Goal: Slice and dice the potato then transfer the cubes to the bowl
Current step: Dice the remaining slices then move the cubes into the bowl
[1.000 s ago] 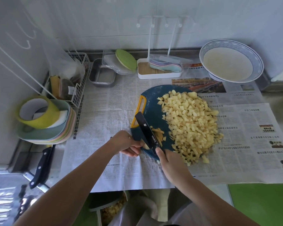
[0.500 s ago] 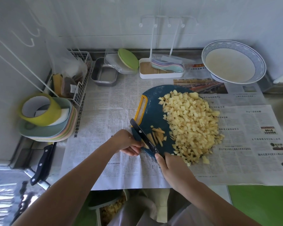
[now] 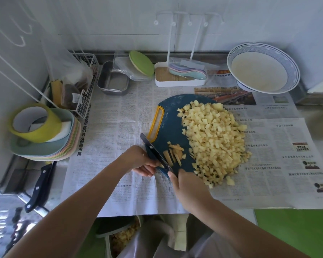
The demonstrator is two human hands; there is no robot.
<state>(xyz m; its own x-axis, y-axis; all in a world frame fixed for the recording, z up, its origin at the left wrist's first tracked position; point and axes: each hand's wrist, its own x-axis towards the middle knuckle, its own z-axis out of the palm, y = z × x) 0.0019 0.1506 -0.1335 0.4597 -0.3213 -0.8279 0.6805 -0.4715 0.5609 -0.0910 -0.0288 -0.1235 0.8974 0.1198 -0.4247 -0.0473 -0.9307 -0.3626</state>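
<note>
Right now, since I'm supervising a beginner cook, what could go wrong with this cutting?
1. The left hand has its fingers right beside the black-bladed kitchen knife that the right hand grips; a slip could nick them.
2. The heap of pale yellow potato cubes already spills off the dark blue plastic cutting board onto the printed newspaper; more could scatter.
</note>
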